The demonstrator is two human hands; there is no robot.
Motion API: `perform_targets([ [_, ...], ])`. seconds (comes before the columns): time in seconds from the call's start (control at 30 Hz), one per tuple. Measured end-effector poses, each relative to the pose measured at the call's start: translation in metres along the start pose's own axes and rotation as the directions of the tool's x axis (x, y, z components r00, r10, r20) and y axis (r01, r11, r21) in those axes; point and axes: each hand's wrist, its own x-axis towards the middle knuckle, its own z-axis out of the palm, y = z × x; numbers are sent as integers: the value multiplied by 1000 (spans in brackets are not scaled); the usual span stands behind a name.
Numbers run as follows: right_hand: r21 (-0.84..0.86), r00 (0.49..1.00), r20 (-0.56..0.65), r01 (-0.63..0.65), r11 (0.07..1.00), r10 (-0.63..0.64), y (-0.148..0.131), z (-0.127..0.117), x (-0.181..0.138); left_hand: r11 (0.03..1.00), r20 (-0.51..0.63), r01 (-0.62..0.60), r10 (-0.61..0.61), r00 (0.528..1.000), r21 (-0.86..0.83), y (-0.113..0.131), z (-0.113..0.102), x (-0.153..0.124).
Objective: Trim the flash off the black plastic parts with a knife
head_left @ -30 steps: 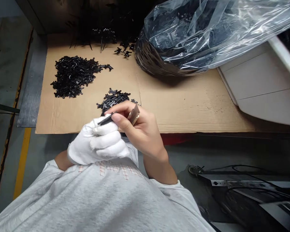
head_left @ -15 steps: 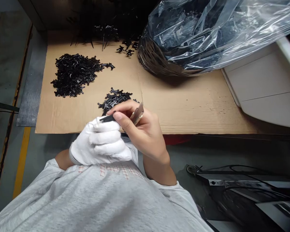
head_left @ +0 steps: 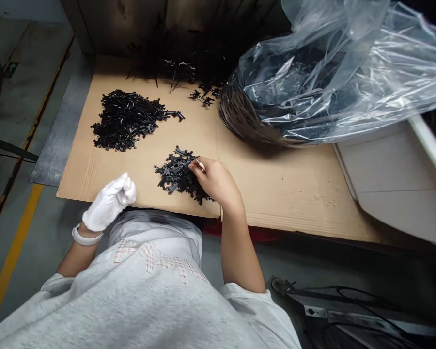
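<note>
My left hand [head_left: 110, 202], in a white glove, hovers by the front edge of the cardboard. Its fingers are curled closed, and nothing shows between them. My bare right hand [head_left: 218, 179] reaches over the smaller pile of black plastic parts [head_left: 176, 172]. Thumb and forefinger meet at the pile's right side; whether they grip a part is hidden. A small flat tool [head_left: 201, 165] with a pale end shows in that hand, mostly covered by it. Farther back on the left lies a larger heap of similar black parts [head_left: 125, 118].
Cardboard [head_left: 269, 189] covers the table. A clear plastic bag [head_left: 312, 97] of dark contents bulges at the back right, beside a grey bin [head_left: 396, 174]. More black pieces [head_left: 205, 94] lie at the back. A metal edge [head_left: 63, 121] runs along the left.
My hands have separated. The left has moved left, and the black part it held no longer shows. The right has gone forward to the smaller pile. The view has shifted.
</note>
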Motion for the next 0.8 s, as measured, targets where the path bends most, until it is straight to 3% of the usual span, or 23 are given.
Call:
perform_targets([
  [0.1, -92, 999, -40, -8, 996, 5, -14, 0, 8, 991, -128, -115, 124, 984, 74, 5, -13, -5],
  [0.17, -155, 997, -34, 67, 986, -73, -38, 4, 14, 979, -173, -162, 181, 968, 122, 8, -15, -5],
  [0.23, -201, 972, 59, 235, 951, -228, -66, 15, 24, 970, -186, -190, 217, 958, 154, 9, -15, -3],
  [0.3, -231, 913, 195, 398, 888, -358, -92, 31, 40, 963, -191, -215, 244, 951, 161, 10, -12, -1],
  [0.4, -251, 887, 269, 440, 862, -375, -114, 54, 66, 958, -196, -242, 269, 943, 153, 11, -8, -2],
  [0.5, -237, 886, 267, 441, 866, -379, -113, 63, 81, 957, -191, -229, 262, 946, 178, 9, -9, -5],
  [0.63, -165, 886, 243, 439, 883, -395, -99, 50, 78, 954, -177, -193, 236, 956, 228, 3, -16, -4],
  [0.73, -53, 900, 199, 405, 913, -387, -91, 31, 59, 925, -254, -245, 321, 912, 290, 0, -11, 4],
  [0.8, 169, 925, 142, 329, 929, -354, -89, 21, 41, 900, -292, -305, 396, 871, 311, -1, 0, 12],
])
